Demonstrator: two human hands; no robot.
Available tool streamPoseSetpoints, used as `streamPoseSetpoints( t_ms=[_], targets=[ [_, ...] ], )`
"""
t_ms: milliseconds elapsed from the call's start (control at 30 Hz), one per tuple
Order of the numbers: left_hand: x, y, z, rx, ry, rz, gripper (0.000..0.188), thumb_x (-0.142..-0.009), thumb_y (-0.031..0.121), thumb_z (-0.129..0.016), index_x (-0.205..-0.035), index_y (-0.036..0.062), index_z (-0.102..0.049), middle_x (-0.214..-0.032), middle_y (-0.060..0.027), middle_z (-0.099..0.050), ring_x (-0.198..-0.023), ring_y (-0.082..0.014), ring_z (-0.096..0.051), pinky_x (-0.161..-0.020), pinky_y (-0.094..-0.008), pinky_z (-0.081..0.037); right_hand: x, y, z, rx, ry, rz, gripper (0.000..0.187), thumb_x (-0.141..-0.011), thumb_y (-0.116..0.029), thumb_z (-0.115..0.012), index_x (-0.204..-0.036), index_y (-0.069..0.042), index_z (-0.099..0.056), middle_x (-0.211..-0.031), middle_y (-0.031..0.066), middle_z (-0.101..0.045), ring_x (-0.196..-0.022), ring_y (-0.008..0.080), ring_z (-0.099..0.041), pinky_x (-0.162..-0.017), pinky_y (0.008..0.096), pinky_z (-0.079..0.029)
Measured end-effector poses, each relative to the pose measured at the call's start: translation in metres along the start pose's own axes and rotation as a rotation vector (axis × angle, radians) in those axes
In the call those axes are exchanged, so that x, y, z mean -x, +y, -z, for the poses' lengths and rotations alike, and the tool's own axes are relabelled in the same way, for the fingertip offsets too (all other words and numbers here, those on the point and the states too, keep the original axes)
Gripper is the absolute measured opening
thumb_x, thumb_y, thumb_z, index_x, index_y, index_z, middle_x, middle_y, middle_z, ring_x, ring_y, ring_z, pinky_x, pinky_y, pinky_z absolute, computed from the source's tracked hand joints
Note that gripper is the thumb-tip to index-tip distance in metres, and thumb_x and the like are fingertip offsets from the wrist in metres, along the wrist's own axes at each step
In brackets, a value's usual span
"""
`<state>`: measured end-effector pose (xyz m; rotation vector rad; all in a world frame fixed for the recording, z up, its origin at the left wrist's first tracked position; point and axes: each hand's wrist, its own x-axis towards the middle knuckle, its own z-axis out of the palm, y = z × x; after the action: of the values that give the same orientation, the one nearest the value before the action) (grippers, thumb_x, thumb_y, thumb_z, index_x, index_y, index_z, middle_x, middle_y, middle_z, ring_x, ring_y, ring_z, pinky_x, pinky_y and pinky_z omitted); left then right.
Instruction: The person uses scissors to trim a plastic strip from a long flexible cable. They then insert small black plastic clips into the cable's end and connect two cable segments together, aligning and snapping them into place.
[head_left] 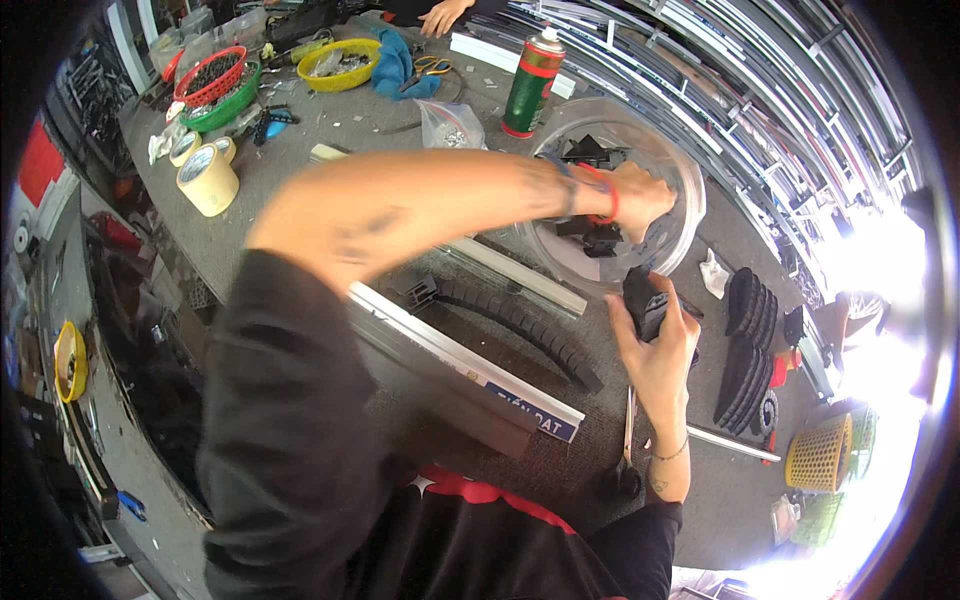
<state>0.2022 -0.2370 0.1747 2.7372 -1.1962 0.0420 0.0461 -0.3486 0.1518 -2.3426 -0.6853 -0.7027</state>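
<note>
My left arm stretches across to a clear round plastic tub (688, 225). Over its right side is my left hand (645, 203), fingers curled in; whatever they hold is hidden. Small black plastic parts (600, 240) lie inside the tub, partly covered by my wrist. Just in front of the tub, my right hand (662, 340) is closed around black plastic pieces (645, 300) between thumb and fingers. A black ribbed cable chain (510, 315) curves across the bench to the left of it. Long white and grey profiles (450, 350) lie nearer me, and scissors (625, 475) rest by my right forearm.
A green and red spray can (530, 90) stands behind the tub. Black ribbed chains (745, 350) lie at right, near a yellow basket (818, 455). Tape rolls (208, 180) and colored baskets (340, 68) sit far left. Another person's hand (445, 15) shows at the far edge.
</note>
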Motion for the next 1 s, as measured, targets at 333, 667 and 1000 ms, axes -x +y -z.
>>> streamPoseSetpoints(
  t_ms=[333, 667, 1000],
  targets=[
    [0.176, 0.021, 0.067, 0.927, 0.471, -0.15, 0.058, -0.071, -0.006, -0.07, -0.121, 0.0064, -0.041, -0.119, -0.0145, -0.052, -0.107, -0.0225, -0.057, -0.092, -0.0373, -0.049, -0.022, -0.002, 0.011, -0.094, 0.004, -0.119, 0.034, -0.078, -0.014, -0.07, -0.104, 0.002, -0.056, -0.072, 0.0155, -0.065, -0.056, 0.0212, -0.062, -0.055, 0.0294, -0.047],
    [0.18, 0.001, 0.041, 0.952, 0.64, -0.166, 0.065, -0.071, -0.006, -0.071, -0.126, 0.0083, -0.04, -0.123, -0.0143, -0.05, -0.109, -0.0213, -0.055, -0.094, -0.0368, -0.047, -0.033, -0.002, 0.017, -0.052, 0.013, -0.116, 0.034, -0.078, -0.013, -0.07, -0.104, 0.003, -0.056, -0.072, 0.0143, -0.066, -0.056, 0.0191, -0.063, -0.057, 0.0279, -0.049],
    [0.101, -0.022, 0.056, -0.119, -0.151, -0.141, 0.048, -0.083, 0.02, -0.058, -0.127, 0.0051, -0.046, -0.11, -0.0175, -0.059, -0.088, -0.0347, -0.062, -0.079, -0.038, -0.051, -0.004, -0.008, 0.004, -0.027, 0.007, 0.121, 0.035, -0.073, -0.01, -0.074, -0.099, 0.005, -0.057, -0.08, 0.0168, -0.066, -0.068, 0.0221, -0.067, -0.063, 0.0289, -0.051]
  ],
)
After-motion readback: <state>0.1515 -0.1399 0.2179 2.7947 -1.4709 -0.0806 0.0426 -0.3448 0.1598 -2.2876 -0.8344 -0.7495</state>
